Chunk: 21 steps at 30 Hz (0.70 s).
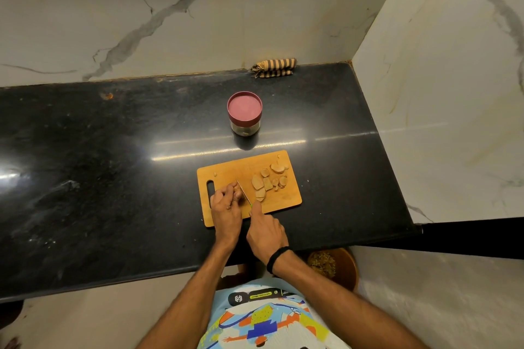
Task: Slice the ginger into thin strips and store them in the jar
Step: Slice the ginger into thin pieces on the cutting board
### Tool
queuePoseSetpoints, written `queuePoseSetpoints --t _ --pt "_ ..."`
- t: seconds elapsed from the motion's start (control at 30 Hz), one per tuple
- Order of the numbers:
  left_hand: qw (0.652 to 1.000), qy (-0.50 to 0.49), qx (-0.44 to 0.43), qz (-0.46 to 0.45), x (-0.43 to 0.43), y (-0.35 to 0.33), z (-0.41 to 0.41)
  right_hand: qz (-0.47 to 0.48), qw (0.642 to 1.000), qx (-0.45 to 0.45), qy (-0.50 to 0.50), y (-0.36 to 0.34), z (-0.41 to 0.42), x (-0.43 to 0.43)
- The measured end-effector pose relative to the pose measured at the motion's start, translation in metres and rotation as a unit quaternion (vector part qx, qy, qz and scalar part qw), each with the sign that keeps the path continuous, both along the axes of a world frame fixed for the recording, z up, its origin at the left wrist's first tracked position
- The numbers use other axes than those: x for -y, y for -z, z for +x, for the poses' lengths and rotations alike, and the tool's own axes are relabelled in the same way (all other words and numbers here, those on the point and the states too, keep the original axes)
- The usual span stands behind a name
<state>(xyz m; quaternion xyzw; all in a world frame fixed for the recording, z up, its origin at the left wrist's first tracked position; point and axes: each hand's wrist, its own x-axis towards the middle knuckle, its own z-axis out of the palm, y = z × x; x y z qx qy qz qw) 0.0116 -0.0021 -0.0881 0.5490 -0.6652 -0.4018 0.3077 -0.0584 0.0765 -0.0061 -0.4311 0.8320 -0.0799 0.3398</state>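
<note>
We see a black, faintly speckled tabletop (113,150); the cutting board (283,201) is orange-brown; the ginger pieces (261,183) are pale tan; the jar (244,110) has a dusky pink lid; the cloth (273,67) is striped tan and dark grey; the wall (170,22) is white marble veined grey; the wristband (276,258) is black.

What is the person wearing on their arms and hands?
Not much! No sleeves show anywhere, and there are no gloves on the left hand or the right hand. The only thing worn is a black band, like a thick cord, looped round the right wrist. The left wrist has nothing on it.
</note>
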Motion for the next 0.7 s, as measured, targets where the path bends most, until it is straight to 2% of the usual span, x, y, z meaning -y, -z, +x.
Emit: queuePoseSetpoints --t 0.2,0.57,0.7 --pt "1.000 0.003 0.008 -0.017 0.002 0.002 0.000 0.007 1.000 -0.016 0.001 0.002 -0.001 0.010" --pt "0.999 -0.010 -0.030 -0.003 -0.002 -0.002 -0.001 0.007 0.999 -0.042 -0.003 0.016 0.000 0.015" --pt "1.000 -0.005 -0.020 -0.016 0.000 0.000 -0.001 0.013 1.000 -0.024 0.002 0.019 -0.003 0.021"
